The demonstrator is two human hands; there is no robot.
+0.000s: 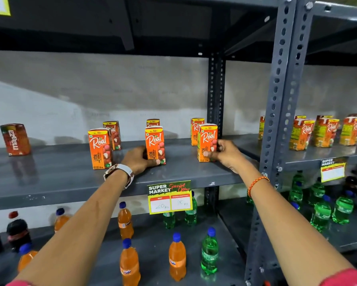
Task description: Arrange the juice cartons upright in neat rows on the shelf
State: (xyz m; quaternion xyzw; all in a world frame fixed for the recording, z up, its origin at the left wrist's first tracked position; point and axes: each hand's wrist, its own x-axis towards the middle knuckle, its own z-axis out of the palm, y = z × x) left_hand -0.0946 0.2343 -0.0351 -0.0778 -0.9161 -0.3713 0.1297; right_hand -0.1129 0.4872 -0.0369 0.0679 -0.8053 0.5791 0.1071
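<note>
Orange cartons (154,144) upright; both hands (136,159) gripping.

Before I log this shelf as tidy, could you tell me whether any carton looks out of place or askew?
Yes: the dark red Maaza carton at the far left stands alone, apart from the orange Real litchi cartons, and leans askew. The left hand and right hand each grip an upright Real carton.

Pink sleeves, white-strapped watch (119,172) on left wrist, orange thread bracelet (257,182) on right.
</note>
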